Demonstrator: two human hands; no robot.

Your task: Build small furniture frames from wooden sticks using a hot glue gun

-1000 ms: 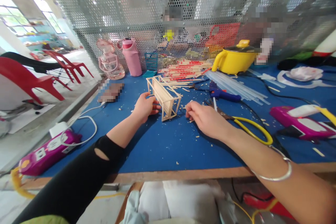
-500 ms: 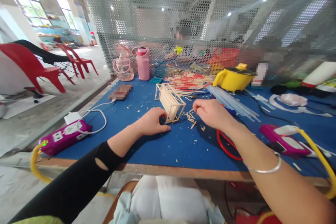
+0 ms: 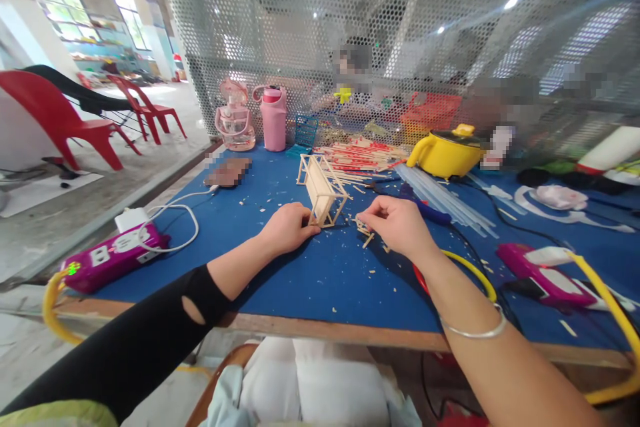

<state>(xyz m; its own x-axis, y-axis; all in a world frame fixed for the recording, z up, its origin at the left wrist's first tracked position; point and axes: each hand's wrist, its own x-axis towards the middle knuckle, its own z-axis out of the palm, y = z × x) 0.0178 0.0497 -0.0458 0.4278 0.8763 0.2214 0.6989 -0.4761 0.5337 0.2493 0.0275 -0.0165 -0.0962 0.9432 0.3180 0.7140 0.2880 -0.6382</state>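
Head view: pale, boxy wooden stick frame [image 3: 321, 192]

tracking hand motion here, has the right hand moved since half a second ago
Yes: judged against the yellow pot, the right hand has shifted left and lower in view, fingertips now by the short wooden pieces.

I see the stick frame [image 3: 321, 192] near the middle of the desk [image 3: 300, 293], between the left hand [image 3: 287, 230] and the right hand [image 3: 400, 223]. Behind the frame lies the pile of sticks [image 3: 360, 155]. The pot [image 3: 443, 153] is to the right of the pile. Two bottles [image 3: 273, 121] stand at the back left, with the phone [image 3: 227, 172] before them. The power strip [image 3: 113, 263] sits near the front left corner.
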